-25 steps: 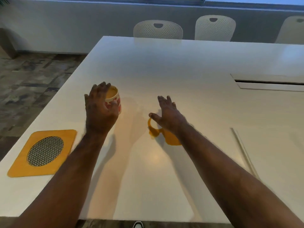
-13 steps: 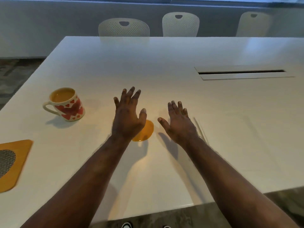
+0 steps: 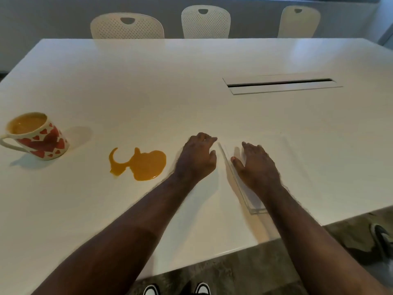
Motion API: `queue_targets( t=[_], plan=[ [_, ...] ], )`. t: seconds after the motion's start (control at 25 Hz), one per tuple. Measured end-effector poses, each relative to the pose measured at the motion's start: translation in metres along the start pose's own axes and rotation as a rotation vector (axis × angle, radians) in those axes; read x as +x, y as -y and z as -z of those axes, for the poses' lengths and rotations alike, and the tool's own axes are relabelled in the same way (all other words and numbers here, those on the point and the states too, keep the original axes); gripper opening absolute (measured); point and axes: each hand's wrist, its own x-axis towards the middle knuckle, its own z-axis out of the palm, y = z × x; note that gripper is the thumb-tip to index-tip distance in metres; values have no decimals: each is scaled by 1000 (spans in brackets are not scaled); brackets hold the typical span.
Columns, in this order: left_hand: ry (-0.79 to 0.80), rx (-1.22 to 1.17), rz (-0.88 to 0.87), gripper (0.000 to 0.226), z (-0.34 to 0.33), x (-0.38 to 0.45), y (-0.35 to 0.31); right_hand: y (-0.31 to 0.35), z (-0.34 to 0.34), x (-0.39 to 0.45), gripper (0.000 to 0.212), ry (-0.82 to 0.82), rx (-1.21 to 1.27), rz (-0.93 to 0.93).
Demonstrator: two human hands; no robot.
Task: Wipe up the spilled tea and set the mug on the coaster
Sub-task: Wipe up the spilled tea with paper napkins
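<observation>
White desk (image 3: 191, 99): tea (image 3: 141, 163) unwiped, mug (image 3: 36, 137) off any coaster. Both hands, left (image 3: 196, 159) and right (image 3: 256, 165), empty, fingers loose, near a pale sheet (image 3: 276, 158).

Mug (image 3: 37, 137): white, red hearts, upright at the table's left, holding tea, handle pointing left. Spilled tea (image 3: 140, 163): orange puddle, just right of it.

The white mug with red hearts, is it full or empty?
Nearly full: the white mug with red hearts stands upright, and orange-brown tea fills it almost to the rim.
</observation>
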Motion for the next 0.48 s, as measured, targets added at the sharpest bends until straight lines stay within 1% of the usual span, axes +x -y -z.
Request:
queue_targets(
  t=[0.08, 0.28, 0.36, 0.48],
  plan=[
    [23, 44, 23, 43, -8, 4, -8, -3, 4, -4, 69, -39, -44, -35],
    [127, -26, 179, 37, -19, 13, -18, -2, 5, -7, 71, 22, -33, -107],
    [134, -58, 211, 36, -21, 14, -21, 0, 6, -7, 67, 15, -25, -118],
    [134, -95, 249, 33, -26, 16, -25, 2, 9, -6, 53, 21, -21, -112]
  ],
)
